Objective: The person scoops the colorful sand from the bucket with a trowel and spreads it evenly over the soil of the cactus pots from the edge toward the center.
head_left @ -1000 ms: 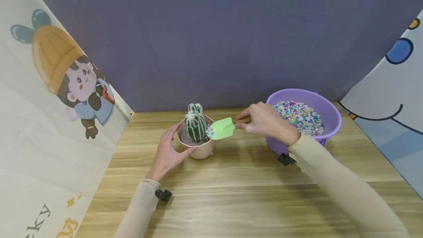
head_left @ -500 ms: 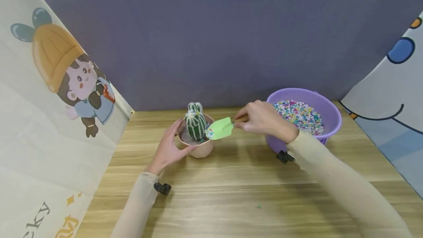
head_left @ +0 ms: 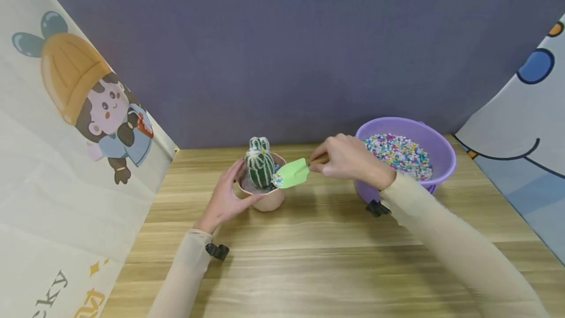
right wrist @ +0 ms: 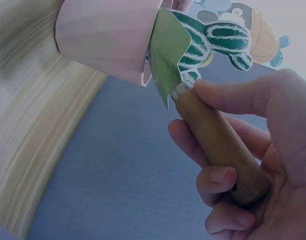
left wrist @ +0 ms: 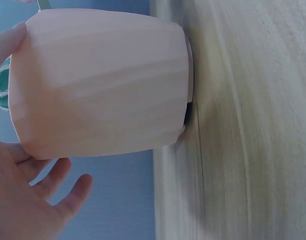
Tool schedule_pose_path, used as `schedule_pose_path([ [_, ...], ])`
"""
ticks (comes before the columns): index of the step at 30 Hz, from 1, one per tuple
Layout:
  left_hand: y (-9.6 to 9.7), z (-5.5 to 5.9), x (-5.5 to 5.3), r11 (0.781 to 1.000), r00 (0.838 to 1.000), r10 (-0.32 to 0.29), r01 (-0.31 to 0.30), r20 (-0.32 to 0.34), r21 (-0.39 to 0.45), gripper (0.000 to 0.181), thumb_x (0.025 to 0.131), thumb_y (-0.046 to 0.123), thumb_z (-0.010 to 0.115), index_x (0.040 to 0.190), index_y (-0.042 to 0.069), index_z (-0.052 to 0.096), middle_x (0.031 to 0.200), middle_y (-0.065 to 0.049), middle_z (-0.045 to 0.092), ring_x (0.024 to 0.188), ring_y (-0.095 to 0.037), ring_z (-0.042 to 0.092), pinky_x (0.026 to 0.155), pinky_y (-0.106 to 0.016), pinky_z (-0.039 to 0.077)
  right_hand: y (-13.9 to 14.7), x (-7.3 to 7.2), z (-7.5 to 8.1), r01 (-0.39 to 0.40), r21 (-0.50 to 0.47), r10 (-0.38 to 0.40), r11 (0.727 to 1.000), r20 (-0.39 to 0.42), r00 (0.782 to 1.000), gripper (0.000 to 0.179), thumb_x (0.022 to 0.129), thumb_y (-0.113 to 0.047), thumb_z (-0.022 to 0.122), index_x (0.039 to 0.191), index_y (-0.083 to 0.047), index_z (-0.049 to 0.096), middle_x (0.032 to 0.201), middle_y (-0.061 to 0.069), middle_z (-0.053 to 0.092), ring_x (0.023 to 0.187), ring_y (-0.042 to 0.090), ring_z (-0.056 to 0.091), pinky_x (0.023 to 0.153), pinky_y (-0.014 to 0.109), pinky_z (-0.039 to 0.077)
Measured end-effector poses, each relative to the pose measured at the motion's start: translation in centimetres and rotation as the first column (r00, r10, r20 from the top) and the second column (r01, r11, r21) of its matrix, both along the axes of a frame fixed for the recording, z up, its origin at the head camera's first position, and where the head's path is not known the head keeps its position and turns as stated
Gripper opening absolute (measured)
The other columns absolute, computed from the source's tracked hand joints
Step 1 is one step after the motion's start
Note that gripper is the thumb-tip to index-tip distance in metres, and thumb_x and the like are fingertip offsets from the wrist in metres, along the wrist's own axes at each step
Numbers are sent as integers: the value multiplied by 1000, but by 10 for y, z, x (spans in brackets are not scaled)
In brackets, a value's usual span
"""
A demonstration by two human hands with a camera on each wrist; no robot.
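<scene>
In the head view a green striped cactus (head_left: 260, 170) stands in a pale pink flowerpot (head_left: 271, 203) on the table. My left hand (head_left: 224, 203) grips the pot by its rim, thumb on the near side and fingers round the far left. The left wrist view shows the pot's side (left wrist: 103, 85), with some of that hand's fingers (left wrist: 75, 192) off it. My right hand (head_left: 350, 161) holds a small trowel (head_left: 295, 173) by its wooden handle (right wrist: 218, 145). The green blade slants down over the pot's right rim, with multicoloured beads (head_left: 277, 180) at its tip beside the cactus.
A purple tub (head_left: 443, 158) of multicoloured beads (head_left: 399, 155) stands on the wooden table (head_left: 291, 269) to the right, partly behind my right hand. A dark blue wall (head_left: 282, 53) rises behind. Printed white panels (head_left: 39, 161) flank both sides.
My right hand has moved a little left, bringing the trowel's tip further over the pot. A small green bead on the table half a second ago is out of sight. My left hand stays on the pot.
</scene>
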State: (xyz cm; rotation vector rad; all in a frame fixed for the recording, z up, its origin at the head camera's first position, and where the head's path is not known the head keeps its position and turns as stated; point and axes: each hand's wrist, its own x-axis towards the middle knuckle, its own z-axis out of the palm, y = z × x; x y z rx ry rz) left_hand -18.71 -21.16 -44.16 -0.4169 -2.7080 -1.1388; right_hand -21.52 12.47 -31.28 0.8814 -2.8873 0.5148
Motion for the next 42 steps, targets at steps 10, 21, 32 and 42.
schedule_pose_path([
  [10, 5, 3, 2, 998, 998, 56, -56, 16, -10, 119, 74, 57, 93, 166, 12, 34, 173, -11, 34, 158, -37, 33, 128, -66, 30, -2, 0, 5, -15, 8, 15, 1000, -5, 1000, 19, 89, -36, 82, 101, -22, 88, 96, -4, 84, 72, 11, 73, 52, 28, 52],
  [21, 3, 8, 2, 998, 999, 37, -36, 1, -49, 123, 73, 55, 93, 167, 6, 30, 172, -19, 31, 159, -42, 31, 127, -68, 29, -3, 1, 5, -8, 18, 8, 1000, -9, 1000, 19, 88, -36, 83, 101, -23, 88, 97, -5, 84, 73, 12, 73, 52, 29, 51],
  [32, -6, 4, -3, 999, 999, -32, 32, -5, -27, 117, 75, 48, 92, 166, 6, 33, 172, -17, 36, 158, -42, 33, 128, -67, 28, -2, 2, 6, -6, 16, 6, 1000, 6, 1000, 19, 88, -36, 83, 102, -23, 88, 99, -3, 84, 70, 12, 71, 51, 28, 50],
  [42, -3, 3, 0, 999, 1000, 21, -22, -16, -41, 120, 71, 55, 94, 165, 9, 36, 171, -15, 39, 157, -40, 36, 128, -66, 30, -3, 2, 6, -17, 9, 17, 1000, 11, 1000, 19, 88, -35, 84, 101, -22, 88, 98, -2, 84, 67, 9, 70, 49, 28, 50],
])
